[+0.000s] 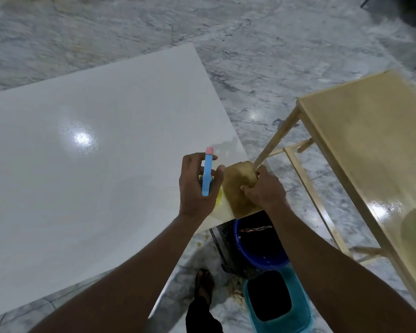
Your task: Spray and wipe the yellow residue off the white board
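Fingers of the left hand point(194, 188) curl round a blue spray bottle point(207, 175) with a pink tip, held over the near right corner of the white board point(82, 164). Just right of them, the right hand point(264, 191) grips a brownish cloth point(238, 188). Yellow residue point(219, 197) shows on the board between the two hands, beneath the bottle. Below the right fingers stand a blue basin point(247, 251) and a teal bin point(298, 316).

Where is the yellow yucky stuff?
In the head view, the yellow residue sits on the white board's near right corner, between the left hand and the cloth.
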A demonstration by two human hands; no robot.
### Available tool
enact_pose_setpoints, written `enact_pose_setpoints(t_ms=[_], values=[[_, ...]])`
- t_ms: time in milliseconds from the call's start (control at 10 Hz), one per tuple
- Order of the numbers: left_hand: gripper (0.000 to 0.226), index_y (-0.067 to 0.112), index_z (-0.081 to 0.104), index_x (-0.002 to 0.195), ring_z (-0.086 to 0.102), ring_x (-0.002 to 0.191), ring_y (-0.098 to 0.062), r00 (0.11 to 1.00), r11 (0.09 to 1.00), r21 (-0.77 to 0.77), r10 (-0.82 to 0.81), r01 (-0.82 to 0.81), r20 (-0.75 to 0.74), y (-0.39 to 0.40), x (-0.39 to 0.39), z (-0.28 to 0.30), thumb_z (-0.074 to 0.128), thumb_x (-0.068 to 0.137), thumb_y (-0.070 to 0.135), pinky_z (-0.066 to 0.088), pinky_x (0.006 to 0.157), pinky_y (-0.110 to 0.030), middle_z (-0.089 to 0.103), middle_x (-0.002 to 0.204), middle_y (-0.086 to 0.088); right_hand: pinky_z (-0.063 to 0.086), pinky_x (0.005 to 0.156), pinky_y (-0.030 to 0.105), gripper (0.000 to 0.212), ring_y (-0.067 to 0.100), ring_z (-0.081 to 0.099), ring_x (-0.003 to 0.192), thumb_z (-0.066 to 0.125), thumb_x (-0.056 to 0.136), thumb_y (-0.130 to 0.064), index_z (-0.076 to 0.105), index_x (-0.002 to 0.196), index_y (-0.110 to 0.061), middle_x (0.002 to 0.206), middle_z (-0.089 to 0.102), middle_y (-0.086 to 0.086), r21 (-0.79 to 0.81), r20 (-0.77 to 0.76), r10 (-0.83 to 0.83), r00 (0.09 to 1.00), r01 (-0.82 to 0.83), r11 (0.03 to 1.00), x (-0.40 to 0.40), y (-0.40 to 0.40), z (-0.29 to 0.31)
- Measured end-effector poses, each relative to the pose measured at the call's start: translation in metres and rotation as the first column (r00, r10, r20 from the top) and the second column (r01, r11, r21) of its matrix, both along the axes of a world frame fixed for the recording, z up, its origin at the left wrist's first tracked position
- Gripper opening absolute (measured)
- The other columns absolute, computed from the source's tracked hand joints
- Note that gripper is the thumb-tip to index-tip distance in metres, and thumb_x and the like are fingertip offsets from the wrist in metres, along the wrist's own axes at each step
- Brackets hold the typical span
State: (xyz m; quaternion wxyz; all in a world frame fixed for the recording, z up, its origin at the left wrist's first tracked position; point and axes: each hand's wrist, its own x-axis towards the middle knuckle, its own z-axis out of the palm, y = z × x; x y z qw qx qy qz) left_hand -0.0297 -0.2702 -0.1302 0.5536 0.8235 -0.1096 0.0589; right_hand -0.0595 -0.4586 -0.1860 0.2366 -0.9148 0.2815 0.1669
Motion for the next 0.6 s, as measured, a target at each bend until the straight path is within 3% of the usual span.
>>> enact_pose_setpoints(t_ms=[100,200,300,400,500,600], values=[[0.034,0.008,0.063,0.114,0.066,0.075,0.000,0.999,0.999,0.014,-0.041,0.041,0.005,0.005,-0.002,-0.002,0.078,0.084,0.018,0.044,0.072,-0.003,0.060,0.111,-0.009,0.046,0.076,0.037,0.063,0.033,0.064,0.112,0.071,0.086,-0.051,0.044,0.134,-0.020,0.122,0.065,0.010,-0.012,0.002,-0.025,1.000,0.025,1.000,-0.002,-0.002,0.000],[0.054,0.017,0.058,0.129,0.069,0.091,-0.007,0.995,0.995,0.033,-0.096,0.097,-0.025,0.014,-0.004,-0.005,0.081,0.081,0.027,0.052,0.072,-0.013,0.056,0.122,-0.004,0.049,0.086,0.042,0.062,0.032,0.061,0.118,0.066,0.088,-0.056,0.047,0.136,-0.020,0.126,0.060,0.010,-0.038,0.064,-0.053,0.997,0.055,0.998,-0.008,-0.004,0.003],[0.084,0.028,0.045,0.144,0.059,0.107,0.001,0.988,0.985,0.097,-0.134,0.142,-0.079,0.029,-0.008,-0.003,0.086,0.071,0.035,0.051,0.074,-0.009,0.048,0.133,0.003,0.050,0.090,0.045,0.053,0.034,0.061,0.117,0.065,0.089,-0.052,0.052,0.129,-0.020,0.124,0.060,0.012,-0.054,0.138,-0.083,0.987,0.091,0.994,-0.014,-0.007,0.011],[0.109,0.038,0.030,0.152,0.056,0.117,-0.002,0.977,0.965,0.186,-0.161,0.185,-0.137,0.058,-0.016,0.006,0.090,0.060,0.046,0.056,0.073,-0.022,0.038,0.141,0.010,0.053,0.093,0.047,0.049,0.035,0.062,0.116,0.064,0.089,-0.051,0.054,0.127,-0.020,0.123,0.063,0.012,-0.063,0.141,-0.106,0.984,0.116,0.991,-0.023,-0.004,0.028],[0.120,0.047,0.018,0.152,0.051,0.124,-0.004,0.956,0.945,0.248,-0.150,0.214,-0.253,0.111,-0.022,0.011,0.089,0.056,0.052,0.056,0.080,-0.033,0.032,0.145,0.014,0.055,0.089,0.045,0.041,0.032,0.066,0.108,0.064,0.091,-0.046,0.058,0.123,-0.023,0.115,0.069,0.008,-0.034,0.205,-0.137,0.969,0.147,0.989,-0.035,0.006,0.048],[0.113,0.050,0.019,0.151,0.051,0.124,-0.004,0.942,0.948,0.244,-0.120,0.203,-0.314,0.180,-0.035,0.018,0.086,0.060,0.055,0.052,0.090,-0.032,0.034,0.144,0.013,0.054,0.084,0.043,0.041,0.032,0.067,0.103,0.066,0.092,-0.046,0.059,0.124,-0.020,0.108,0.070,0.007,-0.033,0.208,-0.141,0.968,0.151,0.988,-0.055,0.025,0.077]])
